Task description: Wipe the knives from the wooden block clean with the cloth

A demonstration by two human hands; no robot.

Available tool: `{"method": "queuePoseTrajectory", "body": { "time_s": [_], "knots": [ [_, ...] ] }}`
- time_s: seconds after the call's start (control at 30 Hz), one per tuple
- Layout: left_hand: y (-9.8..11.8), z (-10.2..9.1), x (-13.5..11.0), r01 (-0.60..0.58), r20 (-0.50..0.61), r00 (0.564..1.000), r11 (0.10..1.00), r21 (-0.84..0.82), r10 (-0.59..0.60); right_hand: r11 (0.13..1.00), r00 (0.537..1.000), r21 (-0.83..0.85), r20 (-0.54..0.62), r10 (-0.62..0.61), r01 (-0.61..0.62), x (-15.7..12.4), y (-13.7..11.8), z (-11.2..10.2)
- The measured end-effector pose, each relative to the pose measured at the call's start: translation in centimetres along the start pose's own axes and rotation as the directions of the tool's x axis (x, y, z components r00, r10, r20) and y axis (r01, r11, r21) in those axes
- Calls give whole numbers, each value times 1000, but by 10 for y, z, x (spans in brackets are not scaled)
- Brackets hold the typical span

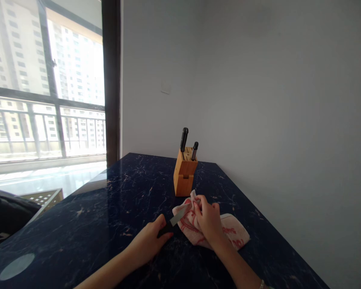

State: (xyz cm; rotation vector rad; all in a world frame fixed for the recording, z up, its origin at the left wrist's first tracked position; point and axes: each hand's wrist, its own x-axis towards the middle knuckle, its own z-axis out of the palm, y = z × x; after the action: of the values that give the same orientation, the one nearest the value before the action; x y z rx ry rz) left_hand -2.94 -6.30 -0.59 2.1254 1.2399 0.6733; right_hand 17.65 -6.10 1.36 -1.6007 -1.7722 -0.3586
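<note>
My left hand is closed round the dark handle of a small knife low over the dark marble table. The blade points right and up into a white cloth with red print lying on the table. My right hand pinches a fold of that cloth against the blade. Just behind stands a wooden knife block with two black-handled knives in it.
A white wall runs along the table's right side and behind the block. A large window with a railing fills the left. A dark object and a perforated box sit beyond the table's left edge.
</note>
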Motion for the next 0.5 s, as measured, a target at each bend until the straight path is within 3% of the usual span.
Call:
{"method": "queuePoseTrajectory", "body": {
  "time_s": [0.17, 0.5],
  "knots": [
    [-2, 1, 1, 63, 75, 996, 987, -146, -53, 998, 1000, 62, 21, 10, -12, -3, -1, 1],
    [1, 0, -1, 109, 131, 988, 974, -199, -84, 997, 999, 70, 32, 17, -19, -5, -9, -3]
  ]
}}
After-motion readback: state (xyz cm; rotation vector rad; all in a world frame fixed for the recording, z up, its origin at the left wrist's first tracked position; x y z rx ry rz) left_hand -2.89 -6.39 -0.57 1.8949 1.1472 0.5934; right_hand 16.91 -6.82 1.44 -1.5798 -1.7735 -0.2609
